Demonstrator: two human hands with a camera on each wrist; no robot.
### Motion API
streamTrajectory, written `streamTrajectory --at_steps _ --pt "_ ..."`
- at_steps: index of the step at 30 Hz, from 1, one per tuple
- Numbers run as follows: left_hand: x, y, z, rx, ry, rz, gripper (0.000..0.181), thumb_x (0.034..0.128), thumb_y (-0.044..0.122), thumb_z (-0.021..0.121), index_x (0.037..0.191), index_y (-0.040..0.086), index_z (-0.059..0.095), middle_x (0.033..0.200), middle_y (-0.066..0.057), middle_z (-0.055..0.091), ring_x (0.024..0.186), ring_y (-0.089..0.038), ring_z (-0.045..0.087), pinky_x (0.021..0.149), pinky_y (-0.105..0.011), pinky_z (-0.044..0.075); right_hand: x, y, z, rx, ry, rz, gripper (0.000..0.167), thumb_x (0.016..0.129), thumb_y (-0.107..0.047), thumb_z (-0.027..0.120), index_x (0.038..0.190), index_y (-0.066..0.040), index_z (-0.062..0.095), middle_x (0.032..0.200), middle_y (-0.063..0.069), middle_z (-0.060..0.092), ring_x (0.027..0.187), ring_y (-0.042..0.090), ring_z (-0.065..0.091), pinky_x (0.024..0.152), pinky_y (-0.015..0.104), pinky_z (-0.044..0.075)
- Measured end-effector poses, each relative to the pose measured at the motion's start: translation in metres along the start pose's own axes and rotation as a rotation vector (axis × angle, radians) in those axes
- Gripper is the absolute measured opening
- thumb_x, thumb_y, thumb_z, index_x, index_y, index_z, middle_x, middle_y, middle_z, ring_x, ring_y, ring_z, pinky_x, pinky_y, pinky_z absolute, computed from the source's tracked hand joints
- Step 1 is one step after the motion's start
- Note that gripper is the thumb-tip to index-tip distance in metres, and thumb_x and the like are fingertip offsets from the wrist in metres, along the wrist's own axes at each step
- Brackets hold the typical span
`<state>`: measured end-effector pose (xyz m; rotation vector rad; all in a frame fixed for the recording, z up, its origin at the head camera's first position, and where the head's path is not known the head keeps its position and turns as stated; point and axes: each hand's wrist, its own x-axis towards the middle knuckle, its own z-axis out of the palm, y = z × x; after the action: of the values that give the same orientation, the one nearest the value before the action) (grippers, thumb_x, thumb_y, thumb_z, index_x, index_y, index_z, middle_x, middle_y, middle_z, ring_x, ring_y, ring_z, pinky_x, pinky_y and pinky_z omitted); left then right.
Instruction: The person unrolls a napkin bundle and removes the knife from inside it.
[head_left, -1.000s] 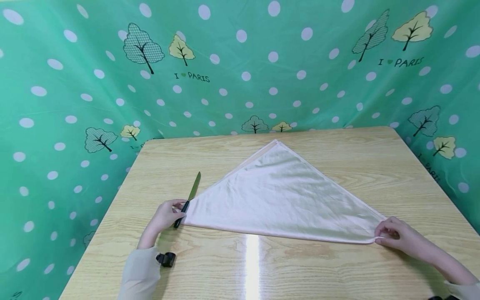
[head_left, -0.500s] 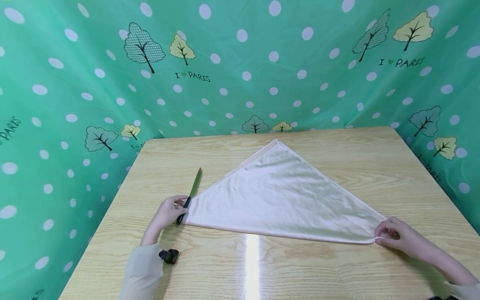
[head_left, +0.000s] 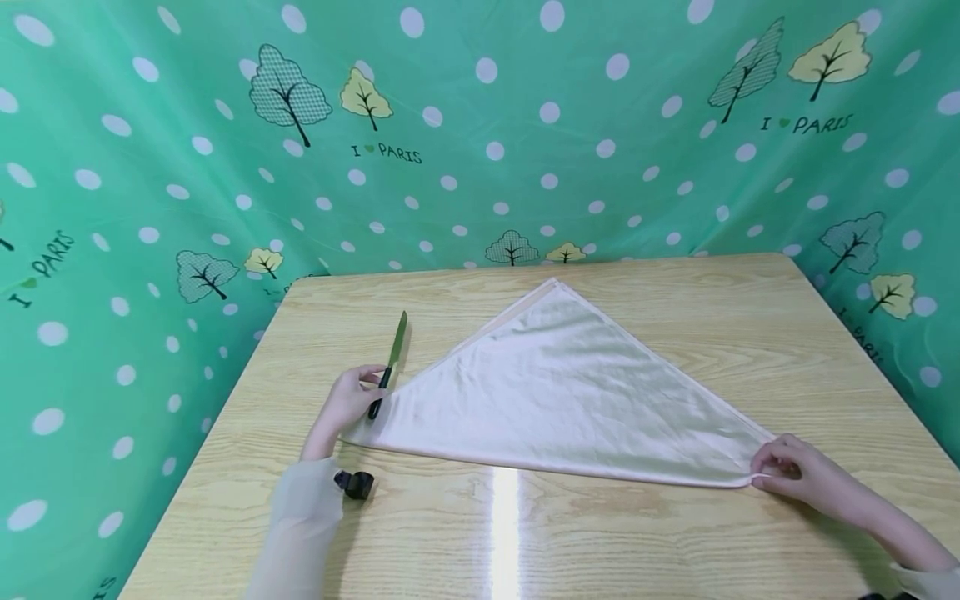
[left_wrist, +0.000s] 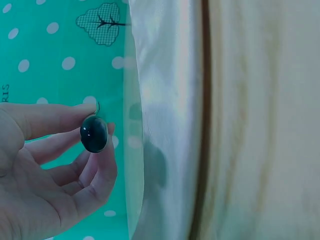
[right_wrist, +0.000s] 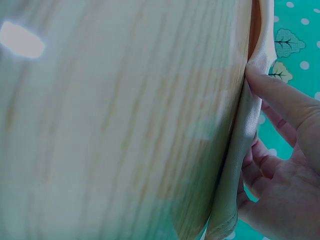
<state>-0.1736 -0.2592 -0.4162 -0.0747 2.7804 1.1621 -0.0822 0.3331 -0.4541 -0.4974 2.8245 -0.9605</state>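
My left hand (head_left: 347, 403) pinches a kitchen knife (head_left: 381, 392) by its black handle, above the left corner of a pale satin cloth (head_left: 555, 392). The green blade (head_left: 397, 340) points away toward the back of the table. End-on in the left wrist view, the knife handle (left_wrist: 94, 134) shows between thumb and fingers, apart from the cloth. The cloth lies folded as a triangle, its long edge toward me. At its right corner my right hand (head_left: 801, 473) pinches the edge; in the right wrist view the thumb lies on the cloth fold (right_wrist: 245, 125).
The wooden table (head_left: 637, 542) carries the cloth. A green dotted curtain (head_left: 517, 125) with printed trees hangs behind it and at both sides. A black wrist camera (head_left: 356, 484) sits by the left sleeve (head_left: 303, 521).
My left hand has moved away from me and slightly right with the knife, uncovering the cloth's left corner. My right hand keeps its place on the right corner.
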Motion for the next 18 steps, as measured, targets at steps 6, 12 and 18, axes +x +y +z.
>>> streamTrajectory --at_steps 6,12,18 --pt "0.016 0.006 0.005 -0.051 0.018 -0.002 0.042 0.0792 -0.003 0.056 0.120 -0.007 0.048 0.102 -0.025 0.055 0.078 -0.026 0.057 0.062 -0.027 0.047 0.000 0.000 0.000 0.004 0.011 -0.017 0.016 0.073 -0.007 0.069 0.075 -0.016 0.057 0.076 -0.006 0.040 0.066 0.000 0.033 0.053 0.019 0.029" --pt "0.032 0.012 0.010 -0.082 0.021 -0.011 0.043 0.0790 -0.003 0.055 0.121 -0.005 0.048 0.104 -0.024 0.055 0.079 -0.026 0.057 0.062 -0.025 0.047 0.000 0.001 0.000 0.007 0.025 -0.036 0.017 0.072 -0.007 0.070 0.075 -0.016 0.057 0.075 -0.008 0.040 0.066 0.000 0.033 0.053 0.019 0.029" --pt "0.045 0.017 0.015 -0.086 0.023 -0.026 0.043 0.0791 -0.002 0.055 0.122 -0.005 0.048 0.105 -0.024 0.053 0.083 -0.026 0.055 0.064 -0.024 0.046 0.000 0.001 0.001 0.016 0.035 -0.056 0.018 0.072 -0.006 0.070 0.075 -0.017 0.057 0.075 -0.010 0.040 0.066 0.000 0.033 0.053 0.019 0.029"
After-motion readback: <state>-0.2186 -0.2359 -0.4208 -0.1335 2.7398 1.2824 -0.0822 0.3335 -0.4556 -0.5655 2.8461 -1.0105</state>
